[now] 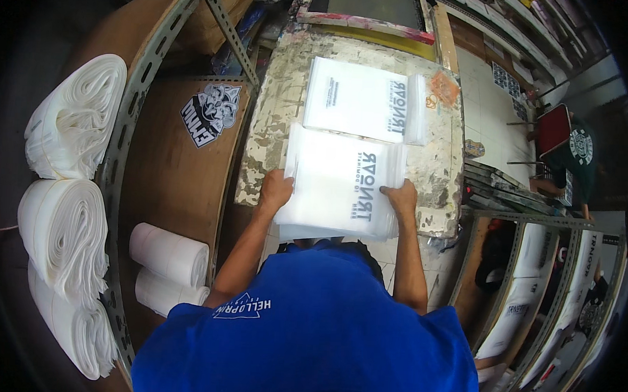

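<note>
A stack of clear plastic bags with dark printed lettering (339, 183) lies at the near edge of a worn, paint-crusted work table (275, 117). My left hand (275, 190) grips the stack's left edge and my right hand (401, 198) grips its right edge. A second stack of printed bags (360, 100) lies flat on the table just beyond the first. My blue shirt fills the lower middle of the view.
A metal rack on the left holds folded bundles of white plastic (76, 115) and white rolls (168, 254) on a brown shelf with a sticker (209, 114). A framed printing screen (368, 9) lies behind the table. Shelves with printed stacks (527, 296) stand at right, near another person (575, 155).
</note>
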Tool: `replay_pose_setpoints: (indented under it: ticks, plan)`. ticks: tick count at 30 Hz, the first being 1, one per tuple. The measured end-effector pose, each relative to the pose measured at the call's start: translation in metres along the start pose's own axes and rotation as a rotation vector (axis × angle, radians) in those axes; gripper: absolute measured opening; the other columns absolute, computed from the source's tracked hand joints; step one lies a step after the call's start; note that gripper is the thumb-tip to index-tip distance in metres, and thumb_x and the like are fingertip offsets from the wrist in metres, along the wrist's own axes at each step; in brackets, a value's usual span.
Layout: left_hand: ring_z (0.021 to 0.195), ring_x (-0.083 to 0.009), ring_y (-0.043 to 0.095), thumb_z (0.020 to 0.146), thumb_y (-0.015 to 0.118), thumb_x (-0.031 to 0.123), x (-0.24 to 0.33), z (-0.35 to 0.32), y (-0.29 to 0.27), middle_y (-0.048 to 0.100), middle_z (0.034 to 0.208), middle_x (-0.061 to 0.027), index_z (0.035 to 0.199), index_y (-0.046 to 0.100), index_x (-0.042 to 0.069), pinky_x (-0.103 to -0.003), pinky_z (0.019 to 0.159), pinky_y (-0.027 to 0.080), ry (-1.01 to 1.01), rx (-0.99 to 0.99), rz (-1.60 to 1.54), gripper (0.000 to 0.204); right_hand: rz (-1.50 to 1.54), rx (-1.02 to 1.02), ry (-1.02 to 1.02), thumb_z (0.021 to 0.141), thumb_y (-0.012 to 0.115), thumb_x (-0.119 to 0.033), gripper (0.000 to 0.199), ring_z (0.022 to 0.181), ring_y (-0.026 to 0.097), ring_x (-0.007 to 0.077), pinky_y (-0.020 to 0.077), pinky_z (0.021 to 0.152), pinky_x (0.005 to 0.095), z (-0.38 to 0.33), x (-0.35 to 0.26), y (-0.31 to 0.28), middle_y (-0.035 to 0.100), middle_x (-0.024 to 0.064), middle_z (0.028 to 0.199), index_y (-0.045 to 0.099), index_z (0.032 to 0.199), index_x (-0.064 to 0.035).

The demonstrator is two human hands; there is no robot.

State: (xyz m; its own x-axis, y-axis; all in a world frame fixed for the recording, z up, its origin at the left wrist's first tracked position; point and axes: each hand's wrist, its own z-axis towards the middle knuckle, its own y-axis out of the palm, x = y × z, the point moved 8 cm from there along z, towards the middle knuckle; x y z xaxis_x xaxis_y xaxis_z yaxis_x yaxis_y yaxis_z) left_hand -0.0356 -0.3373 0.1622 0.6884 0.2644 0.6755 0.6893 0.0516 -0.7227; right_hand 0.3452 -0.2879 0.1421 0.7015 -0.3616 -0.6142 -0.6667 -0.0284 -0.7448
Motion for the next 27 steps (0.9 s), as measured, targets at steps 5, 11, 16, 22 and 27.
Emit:
replay_pose_setpoints:
  ticks: [5,11,16,22,27]
  plan:
    - [0.074,-0.0317,0.069,0.084,0.065,0.015,0.004,-0.009,-0.009,0.07,0.079,-0.0221,0.093,0.069,-0.007,-0.041,0.069,0.051,-0.029,-0.016,-0.214,0.024,0.039,0.067,-0.051,0.066,0.079,-0.011,0.049,0.088,0.07,0.0344,0.0539,0.081,0.04,-0.006,-0.006,0.003,0.07,0.0228,0.099,0.062,0.108,0.0069]
    - [0.07,-0.0113,0.063,0.091,0.066,0.014,0.017,-0.033,-0.034,0.072,0.079,-0.0069,0.099,0.072,-0.004,-0.03,0.063,0.05,-0.014,-0.023,-0.721,0.021,0.589,-0.047,-0.23,0.073,0.07,0.001,0.04,0.093,0.066,0.02,0.0519,0.08,0.0307,-0.056,-0.055,-0.047,0.068,0.0153,0.098,0.059,0.111,0.0057]
    - [0.072,-0.0115,0.064,0.092,0.069,0.015,0.054,-0.057,-0.085,0.073,0.083,-0.008,0.098,0.072,-0.004,-0.029,0.066,0.051,0.17,0.276,-0.723,0.02,0.758,0.224,-0.462,0.081,0.076,-0.003,0.046,0.098,0.063,0.0195,0.0497,0.089,0.0333,-0.093,-0.056,-0.089,0.066,0.0134,0.105,0.057,0.122,0.0045]
    - [0.089,-0.0152,0.066,0.088,0.074,0.016,0.026,-0.044,-0.053,0.072,0.1,-0.0115,0.113,0.066,-0.004,-0.032,0.081,0.052,0.149,0.316,-0.798,0.033,0.742,0.161,-0.489,0.075,0.082,-0.004,0.052,0.102,0.063,0.0261,0.0491,0.093,0.0371,-0.075,-0.033,-0.053,0.065,0.0161,0.11,0.057,0.119,0.0048]
    - [0.094,-0.0182,0.066,0.088,0.075,0.016,0.037,-0.031,-0.061,0.072,0.102,-0.0117,0.115,0.066,-0.004,-0.032,0.083,0.052,0.167,0.427,-0.733,0.035,0.727,0.12,-0.511,0.072,0.082,-0.003,0.05,0.101,0.064,0.0245,0.0498,0.091,0.037,-0.065,-0.049,-0.039,0.066,0.0154,0.109,0.06,0.116,0.0043]
